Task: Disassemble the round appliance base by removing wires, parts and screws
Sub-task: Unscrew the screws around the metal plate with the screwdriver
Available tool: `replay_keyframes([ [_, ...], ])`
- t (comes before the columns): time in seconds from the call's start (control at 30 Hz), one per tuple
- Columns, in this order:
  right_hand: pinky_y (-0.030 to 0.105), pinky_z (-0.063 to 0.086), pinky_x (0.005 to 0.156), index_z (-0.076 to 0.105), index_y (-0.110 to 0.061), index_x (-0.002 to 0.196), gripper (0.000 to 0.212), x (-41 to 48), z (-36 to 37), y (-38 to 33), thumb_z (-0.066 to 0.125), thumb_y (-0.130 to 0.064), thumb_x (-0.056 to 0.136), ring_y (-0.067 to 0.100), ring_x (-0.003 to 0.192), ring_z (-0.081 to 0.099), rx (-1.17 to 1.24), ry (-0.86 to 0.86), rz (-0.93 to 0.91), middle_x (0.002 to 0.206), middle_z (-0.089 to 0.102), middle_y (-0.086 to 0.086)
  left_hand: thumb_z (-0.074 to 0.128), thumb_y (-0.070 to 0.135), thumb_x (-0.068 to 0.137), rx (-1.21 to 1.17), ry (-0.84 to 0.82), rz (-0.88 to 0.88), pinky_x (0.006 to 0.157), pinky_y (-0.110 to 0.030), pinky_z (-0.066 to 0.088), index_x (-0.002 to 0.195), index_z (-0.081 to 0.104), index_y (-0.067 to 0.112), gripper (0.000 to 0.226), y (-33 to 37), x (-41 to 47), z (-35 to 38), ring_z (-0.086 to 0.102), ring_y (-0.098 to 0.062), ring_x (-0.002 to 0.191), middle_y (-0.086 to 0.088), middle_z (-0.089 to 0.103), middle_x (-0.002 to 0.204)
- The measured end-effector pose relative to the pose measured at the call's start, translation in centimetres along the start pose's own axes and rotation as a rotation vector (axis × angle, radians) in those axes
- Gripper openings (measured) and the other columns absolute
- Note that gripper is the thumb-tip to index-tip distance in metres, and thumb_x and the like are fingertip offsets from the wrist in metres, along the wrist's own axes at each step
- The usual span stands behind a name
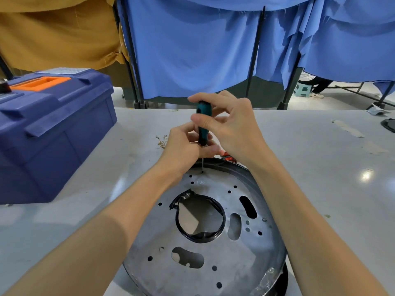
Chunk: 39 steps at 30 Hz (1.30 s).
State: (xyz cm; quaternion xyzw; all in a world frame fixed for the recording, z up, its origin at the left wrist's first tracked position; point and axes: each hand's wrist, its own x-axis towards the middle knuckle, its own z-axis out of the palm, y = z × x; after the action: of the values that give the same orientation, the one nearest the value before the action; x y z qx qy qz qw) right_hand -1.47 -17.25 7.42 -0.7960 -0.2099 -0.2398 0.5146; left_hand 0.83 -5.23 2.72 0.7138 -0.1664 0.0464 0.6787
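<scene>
Both hands shared one screwdriver (pixel 203 124): right hand (pixel 230 124) pinched the teal handle, apparently to turn it; left hand (pixel 183 144) gripped lower, steadying the upright shaft on a screw (pixel 202 172) at the far edge of the round base (pixel 149 231), flat on the table (pixel 299 157).

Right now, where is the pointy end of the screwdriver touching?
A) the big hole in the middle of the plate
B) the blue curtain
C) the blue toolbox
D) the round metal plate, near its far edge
D: the screwdriver, held by the right hand and the left hand, stands with its thin tip down on the round metal plate, close to its far rim.
</scene>
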Motion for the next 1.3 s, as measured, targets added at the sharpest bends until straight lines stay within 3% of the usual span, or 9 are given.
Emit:
replay_keyframes([
  [0.2,0.012,0.048,0.074,0.068,-0.020,0.119,0.035,0.3,-1.1,0.6,0.065,-0.003,0.088,0.001,0.076,0.054,-0.008,0.033,0.053,0.096,0.067,0.001,0.049,0.009,0.100,-0.120,-0.111,-0.065,0.080,-0.028,0.059,0.098,0.068,0.008,0.018,0.3,0.0,-0.3,0.074,-0.022,0.088,-0.003,0.077,0.088],
  [0.33,0.020,0.054,0.083,0.066,-0.016,0.121,0.036,0.2,-0.9,0.5,0.058,0.002,0.092,0.014,0.088,0.067,0.027,0.011,0.052,0.100,0.069,0.006,0.050,0.005,0.099,-0.102,-0.068,-0.072,0.076,-0.030,0.060,0.092,0.065,0.007,0.018,0.3,0.0,-0.2,0.074,-0.025,0.080,-0.005,0.075,0.078],
  [0.5,0.026,0.054,0.082,0.068,-0.024,0.113,0.028,0.2,-0.5,0.6,0.071,-0.017,0.086,0.007,0.092,0.060,-0.004,0.025,0.035,0.100,0.059,0.000,0.057,0.003,0.094,-0.104,-0.009,-0.079,0.070,-0.029,0.060,0.093,0.066,0.003,0.009,0.6,0.0,0.0,0.074,-0.023,0.074,-0.006,0.075,0.073],
  [0.7,0.016,0.051,0.082,0.066,-0.026,0.121,0.045,0.3,-0.9,0.6,0.065,0.001,0.086,0.008,0.090,0.060,-0.002,0.006,0.032,0.099,0.068,-0.003,0.072,0.001,0.083,-0.101,0.058,-0.042,0.070,-0.038,0.061,0.073,0.053,0.006,0.022,0.4,-0.3,0.1,0.073,-0.032,0.068,-0.011,0.071,0.067],
  [0.8,0.018,0.054,0.081,0.067,-0.018,0.117,0.044,0.3,-1.3,0.8,0.057,0.012,0.086,0.016,0.090,0.066,0.013,-0.003,0.019,0.095,0.070,0.000,0.064,0.010,0.092,-0.163,-0.037,-0.068,0.076,-0.036,0.060,0.091,0.064,0.007,0.002,0.6,-0.3,-0.1,0.073,-0.032,0.076,-0.013,0.074,0.080],
  [0.9,0.018,0.055,0.076,0.067,-0.013,0.111,0.039,0.3,-1.2,1.0,0.051,0.015,0.088,0.014,0.085,0.068,0.056,-0.017,0.033,0.094,0.068,0.006,0.049,0.009,0.100,-0.114,-0.110,-0.073,0.079,-0.031,0.060,0.101,0.066,0.009,0.017,0.5,-0.3,-0.1,0.074,-0.026,0.078,-0.006,0.075,0.079],
  [1.1,0.029,0.054,0.082,0.067,-0.026,0.113,0.027,0.1,-0.4,0.9,0.069,-0.017,0.087,0.010,0.096,0.058,0.038,-0.010,0.038,0.104,0.057,0.003,0.054,0.001,0.095,-0.080,-0.044,-0.097,0.070,-0.027,0.059,0.098,0.066,-0.001,0.013,0.7,0.0,0.0,0.074,-0.027,0.076,-0.011,0.075,0.075],
  [1.17,0.025,0.054,0.080,0.067,-0.025,0.117,0.035,0.1,-0.5,0.8,0.070,-0.010,0.085,0.011,0.091,0.057,0.010,0.003,0.030,0.103,0.061,0.004,0.063,0.000,0.090,-0.079,-0.027,-0.085,0.071,-0.032,0.060,0.088,0.064,0.001,0.002,0.7,-0.1,0.1,0.074,-0.028,0.073,-0.010,0.073,0.069],
  [1.3,0.020,0.054,0.082,0.065,-0.024,0.123,0.052,0.1,-0.6,0.5,0.058,0.012,0.085,0.015,0.089,0.066,0.029,-0.044,0.009,0.096,0.069,-0.002,0.073,0.001,0.082,-0.094,0.027,-0.064,0.070,-0.036,0.062,0.088,0.053,-0.001,0.021,0.5,-0.3,0.0,0.074,-0.028,0.067,-0.007,0.072,0.063],
])
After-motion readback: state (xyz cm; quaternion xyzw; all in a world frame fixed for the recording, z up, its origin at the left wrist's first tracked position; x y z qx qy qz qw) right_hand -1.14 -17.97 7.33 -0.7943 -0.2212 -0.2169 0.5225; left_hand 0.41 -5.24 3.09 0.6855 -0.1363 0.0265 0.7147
